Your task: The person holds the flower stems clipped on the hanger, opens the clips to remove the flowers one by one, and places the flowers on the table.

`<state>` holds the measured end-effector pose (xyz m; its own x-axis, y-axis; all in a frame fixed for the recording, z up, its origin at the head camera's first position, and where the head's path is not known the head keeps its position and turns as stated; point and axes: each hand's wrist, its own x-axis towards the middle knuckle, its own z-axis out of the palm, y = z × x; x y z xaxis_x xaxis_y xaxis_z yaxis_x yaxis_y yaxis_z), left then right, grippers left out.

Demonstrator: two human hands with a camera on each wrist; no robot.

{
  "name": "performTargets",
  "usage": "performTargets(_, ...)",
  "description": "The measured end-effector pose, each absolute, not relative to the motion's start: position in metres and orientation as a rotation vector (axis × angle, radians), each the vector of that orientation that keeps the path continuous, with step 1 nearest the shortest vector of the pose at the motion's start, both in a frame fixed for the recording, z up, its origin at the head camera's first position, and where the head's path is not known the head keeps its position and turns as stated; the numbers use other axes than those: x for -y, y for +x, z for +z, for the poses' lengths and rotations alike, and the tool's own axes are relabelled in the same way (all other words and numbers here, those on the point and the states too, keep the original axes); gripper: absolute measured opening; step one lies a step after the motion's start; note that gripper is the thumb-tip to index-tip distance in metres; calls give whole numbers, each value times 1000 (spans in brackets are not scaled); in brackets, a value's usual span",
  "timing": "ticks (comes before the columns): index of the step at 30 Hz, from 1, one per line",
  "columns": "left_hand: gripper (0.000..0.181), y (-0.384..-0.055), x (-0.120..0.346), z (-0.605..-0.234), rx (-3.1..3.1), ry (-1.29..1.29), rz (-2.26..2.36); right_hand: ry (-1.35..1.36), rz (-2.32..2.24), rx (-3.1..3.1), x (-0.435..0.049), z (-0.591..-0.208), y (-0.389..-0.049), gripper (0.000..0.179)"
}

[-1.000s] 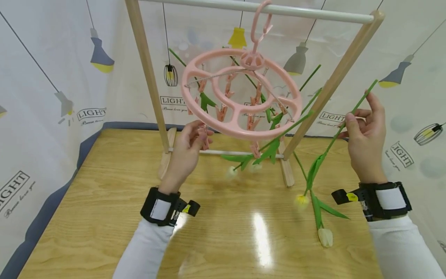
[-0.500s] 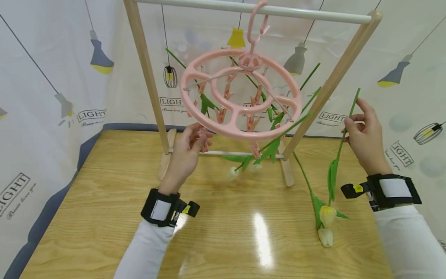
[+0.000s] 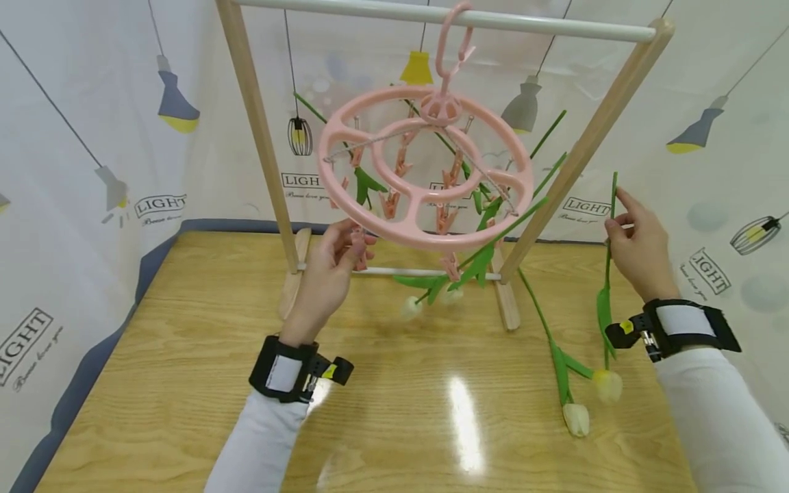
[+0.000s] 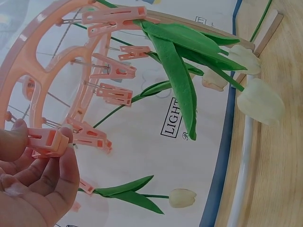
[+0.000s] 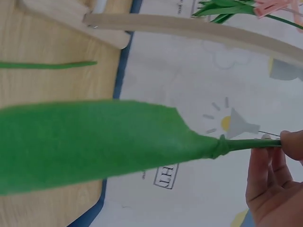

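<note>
A round pink clip hanger (image 3: 425, 236) hangs by its hook from the rack's white top bar. At its near left rim my left hand (image 3: 327, 270) pinches a pink clothespin (image 4: 45, 141) between thumb and fingers. Off to the right, my right hand (image 3: 641, 246) pinches the green stem of a yellowish tulip (image 3: 607, 385), its bloom hanging downward. The tulip's leaf (image 5: 94, 142) fills much of the right wrist view. Several white tulips (image 4: 260, 101) hang bloom-down from other clothespins on the hanger. One more white tulip (image 3: 576, 419) lies on the table below the held bloom.
The rack's wooden posts (image 3: 592, 137) and feet (image 3: 505, 301) stand on the wooden table (image 3: 370, 424). A white lower bar (image 3: 394, 271) joins the posts. Behind hangs a pale cloth (image 3: 216, 137) printed with lamps.
My right hand has moved left and slightly down with the yellowish tulip; the stem now hangs nearly upright and the bloom has swung right. My left hand stays at the clothespin.
</note>
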<state>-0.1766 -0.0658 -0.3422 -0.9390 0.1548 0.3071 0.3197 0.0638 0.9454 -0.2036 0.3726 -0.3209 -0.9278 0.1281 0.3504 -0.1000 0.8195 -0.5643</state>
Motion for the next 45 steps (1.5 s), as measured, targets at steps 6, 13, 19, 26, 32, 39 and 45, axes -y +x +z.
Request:
performTargets(6, 40, -177, 66, -342, 2199, -494, -2010, 7, 747, 2703, -378, -337, -205, 49)
performTargets(13, 40, -179, 66, -342, 2199, -487, -2019, 63, 663, 2701, -384, -367, -213, 45)
performTargets(19, 39, -178, 66, -342, 2196, -488, -2023, 66, 592, 2844, -380, -385, -214, 47)
performTargets(26, 40, -179, 67, -341, 2206, -479, -2016, 176, 436, 2960, -366, -403, -214, 50)
performTargets(32, 40, -178, 68, -341, 2206, -483, -2010, 80, 414, 3088, -356, -416, -217, 60)
performTargets(39, 40, -178, 68, -341, 2210, -480, -2007, 111, 438, 3090, -350, -427, -217, 57)
performTargets(45, 40, -177, 68, -343, 2199, -488, -2012, 92, 433, 3094, -352, -442, -216, 56)
